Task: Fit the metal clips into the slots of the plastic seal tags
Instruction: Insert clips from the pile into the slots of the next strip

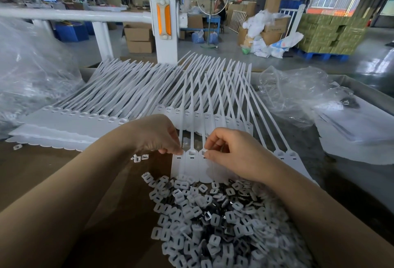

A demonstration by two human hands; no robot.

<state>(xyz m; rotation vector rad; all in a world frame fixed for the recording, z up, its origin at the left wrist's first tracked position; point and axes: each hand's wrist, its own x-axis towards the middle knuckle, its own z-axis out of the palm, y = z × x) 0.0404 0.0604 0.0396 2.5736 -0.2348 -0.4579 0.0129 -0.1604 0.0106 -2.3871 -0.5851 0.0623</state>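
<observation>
A strip of white plastic seal tags [193, 165] is laid flat at the centre of the brown worktop [42, 174], its long thin tails running away toward 12 o'clock over a wider fan of further seal tags [149, 88] that is spread across the far half of the worktop. The slotted heads of the near strip are touched from both sides: the head at its 9 o'clock end is pinched between the curled fingertips of the left hand [157, 134], and the head at about 3 o'clock of that is pressed under the thumb and bent forefinger of the right hand [232, 152]; whether a clip is held under the right fingertips cannot be told. Between the two hands one tag head with an open square slot [191, 152] is left uncovered. Just at 6 o'clock of the strip, touching its lower edge, a large heap of small white-and-metal clips [217, 220] is piled up to the near edge of the view. A few loose clips [139, 157] are seen at 9 o'clock of the strip, just under the left wrist, and one more stray clip [16, 146] lies well apart at far 9 o'clock. Crumpled clear plastic bags are seen at 10 o'clock [32, 71] and at 2 o'clock [298, 93]. Beyond the worktop at 12 o'clock a white post with an orange reflector [163, 19] stands upright, with cardboard boxes [138, 37] on the floor behind it.
</observation>
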